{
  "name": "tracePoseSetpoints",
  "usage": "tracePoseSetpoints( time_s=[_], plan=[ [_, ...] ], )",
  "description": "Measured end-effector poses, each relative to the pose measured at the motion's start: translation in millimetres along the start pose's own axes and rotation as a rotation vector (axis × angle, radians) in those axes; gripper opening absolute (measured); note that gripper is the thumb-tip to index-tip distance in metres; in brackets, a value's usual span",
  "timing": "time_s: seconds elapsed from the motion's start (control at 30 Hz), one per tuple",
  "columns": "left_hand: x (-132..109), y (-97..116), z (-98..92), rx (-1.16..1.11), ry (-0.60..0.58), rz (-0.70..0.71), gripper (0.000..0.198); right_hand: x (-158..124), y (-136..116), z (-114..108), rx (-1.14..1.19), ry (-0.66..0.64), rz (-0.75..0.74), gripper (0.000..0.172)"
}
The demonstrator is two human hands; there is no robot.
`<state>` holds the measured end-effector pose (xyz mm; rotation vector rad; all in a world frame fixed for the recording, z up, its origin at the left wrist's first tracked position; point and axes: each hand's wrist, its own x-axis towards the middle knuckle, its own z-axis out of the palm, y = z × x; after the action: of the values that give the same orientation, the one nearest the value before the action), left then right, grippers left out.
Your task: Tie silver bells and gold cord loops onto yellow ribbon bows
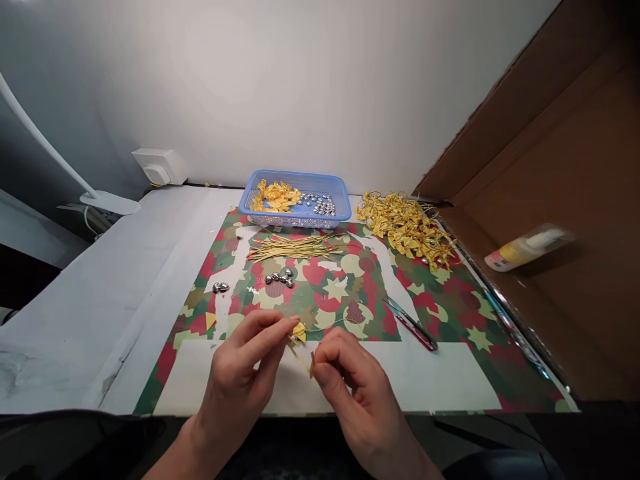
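My left hand is closed in a pinch at the front of the table, with a small yellow ribbon bow at its fingertips. A thin gold cord runs from there across to my right hand, whose thumb and forefinger grip its end. The exact contact at the left fingertips is partly hidden. Beyond the hands lie several silver bells, with a few more bells to the left. Farther back is a bundle of loose gold cords.
A blue basket holds yellow bows and silver beads. At back right lies a heap of bows on cords. A slim cutting tool with red and black handles rests at right. A bottle is by the cardboard wall; a lamp stands left.
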<state>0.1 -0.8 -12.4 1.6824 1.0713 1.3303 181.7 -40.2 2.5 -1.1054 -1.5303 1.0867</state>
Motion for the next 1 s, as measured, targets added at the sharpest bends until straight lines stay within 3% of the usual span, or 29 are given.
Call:
tracePoseSetpoints(
  time_s=[0.2, 0.33, 0.53, 0.8, 1.0],
  plan=[
    [-4.1, -8.1, -9.3, 0.358, -0.105, 0.388, 0.075, 5.0, -8.5, -6.3, 0.081, -0.048, 0.184, 0.03],
    [-2.9, -10.7, -13.1, 0.549, -0.142, 0.537, 0.071, 7.8, -14.7, -6.4, 0.024, -0.076, 0.179, 0.028],
    [-1.2, -10.7, -14.4, 0.558, -0.129, 0.589, 0.055, 8.1, -20.2, -6.4, -0.066, -0.127, 0.183, 0.023],
    [-5.4, -9.8, -14.4, 0.566, -0.139, 0.588, 0.051, 9.1, -10.1, -1.0, -0.031, -0.16, 0.318, 0.022],
    [-5.9, -9.1, -14.5, 0.521, -0.146, 0.57, 0.055, 10.7, -11.4, -0.6, 0.024, -0.15, 0.287, 0.022]
  ],
)
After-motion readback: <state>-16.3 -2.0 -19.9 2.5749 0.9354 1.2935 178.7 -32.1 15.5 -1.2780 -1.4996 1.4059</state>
